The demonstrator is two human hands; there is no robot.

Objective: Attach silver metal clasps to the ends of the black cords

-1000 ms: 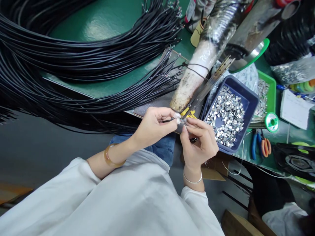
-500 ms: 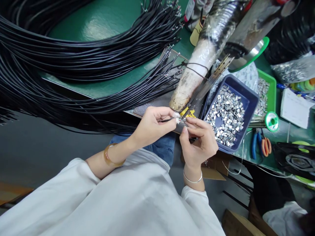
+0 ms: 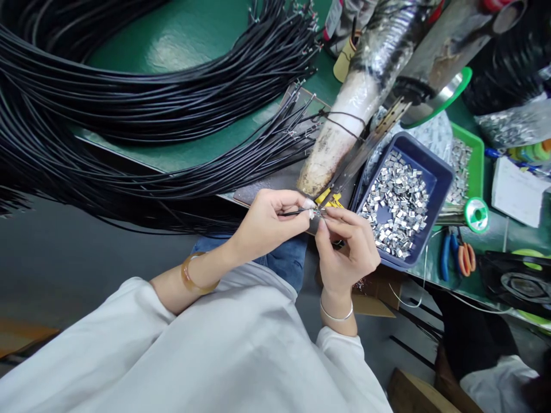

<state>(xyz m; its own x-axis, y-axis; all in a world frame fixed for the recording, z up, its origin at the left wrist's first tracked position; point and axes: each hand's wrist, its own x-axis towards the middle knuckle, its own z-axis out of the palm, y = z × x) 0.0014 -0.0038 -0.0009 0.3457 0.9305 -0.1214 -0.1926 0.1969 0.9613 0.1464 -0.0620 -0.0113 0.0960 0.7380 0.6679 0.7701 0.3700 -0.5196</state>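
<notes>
My left hand (image 3: 273,217) is closed in a pinch on a black cable (image 3: 294,213) close to its stripped end. White wrapping covers the tips of the thumb and forefinger. Facing it, my right hand (image 3: 349,244) pinches a small silvery connector (image 3: 321,211) at the cable's end, where thin wires show. The fingertips of both hands almost meet, and they partly hide how wires and connector touch. Just beyond the fingertips are a yellow tool part (image 3: 330,198) and the blunt end of a plastic-wrapped white tube (image 3: 321,166).
Black cable bundles (image 3: 172,109) cover the left of the green table (image 3: 189,43). To the right stand a blue tray (image 3: 439,172) of small metal connector shells and a green tray (image 3: 476,149). Pliers (image 3: 451,252), a solder spool (image 3: 476,214) and a black fan (image 3: 520,281) lie farther right.
Both hands stay almost in place at the cable's end. The right fingers have shifted very slightly, and the view has moved a little.
</notes>
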